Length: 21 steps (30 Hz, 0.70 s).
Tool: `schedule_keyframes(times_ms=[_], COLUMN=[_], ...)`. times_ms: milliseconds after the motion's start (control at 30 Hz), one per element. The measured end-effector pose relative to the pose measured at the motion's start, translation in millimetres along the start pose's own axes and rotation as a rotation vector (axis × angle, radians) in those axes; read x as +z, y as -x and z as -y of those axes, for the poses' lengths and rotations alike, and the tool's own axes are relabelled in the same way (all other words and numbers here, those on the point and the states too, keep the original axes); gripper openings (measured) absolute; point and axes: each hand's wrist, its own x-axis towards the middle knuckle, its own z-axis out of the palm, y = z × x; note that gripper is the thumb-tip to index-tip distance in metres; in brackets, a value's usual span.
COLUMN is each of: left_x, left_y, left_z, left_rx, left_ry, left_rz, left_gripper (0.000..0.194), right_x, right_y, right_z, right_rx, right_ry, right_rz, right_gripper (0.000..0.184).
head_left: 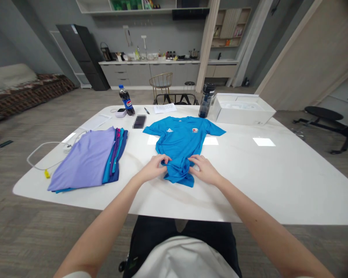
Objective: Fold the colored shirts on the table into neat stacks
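A blue T-shirt lies face up on the white table, its collar and short sleeves toward the far side. Two small chest logos show on it. Its lower part is gathered and bunched near me, with one flap of cloth resting on the table. My left hand pinches the left side of this bunch between thumb and fingers. On the other side, my right hand grips the bunch the same way. Parts of both hands' fingertips are hidden by the cloth.
To the left sits a stack of folded shirts, lilac on top, beside a white cable. Farther back stand a cola bottle, a dark phone-like item, papers, a dark tumbler and a white box.
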Motion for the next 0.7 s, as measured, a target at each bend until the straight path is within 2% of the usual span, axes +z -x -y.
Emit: schedule_keyframes(times_ms=[100, 167, 200, 233, 300, 367, 467, 567, 633, 700], left_x=[2.2, 10.5, 16.0, 21.7, 30.4, 31.1, 13.6, -17.3, -36.4, -47.8], left_y=[24, 28, 27, 25, 20, 18, 35, 73, 101, 123], left_z=[-4, -9, -12, -14, -15, -13, -3, 9, 15, 17], left_rx=[0.003, 0.061, 0.093, 0.114, 0.120, 0.093, 0.034, -0.022, -0.060, -0.101], left_ry=[-0.241, -0.362, -0.406, -0.442, -0.486, -0.482, -0.404, -0.368, -0.401, -0.467], left_rz=[0.053, 0.098, 0.130, 0.164, 0.211, 0.195, 0.095, 0.009, 0.008, 0.066], left_gripper=[0.038, 0.063, 0.068, 0.066, 0.047, 0.034, 0.037, 0.045, 0.044, 0.035], right_x=[9, 16, 18, 20, 20, 15, -2, -30, -50, -67], right_y=[19, 28, 31, 33, 34, 38, 52, 84, 111, 136], right_z=[19, 27, 29, 31, 33, 31, 17, -13, -37, -54], right_rx=[-0.071, -0.061, -0.052, -0.041, -0.022, 0.011, 0.091, 0.198, 0.269, 0.324], right_ry=[0.101, 0.140, 0.163, 0.189, 0.236, 0.271, 0.263, 0.160, 0.090, 0.080], right_rz=[0.121, 0.130, 0.117, 0.103, 0.096, 0.094, 0.076, 0.037, 0.024, 0.068], right_gripper=[0.045, 0.045, 0.041, 0.033, 0.020, 0.016, 0.017, 0.019, 0.020, 0.020])
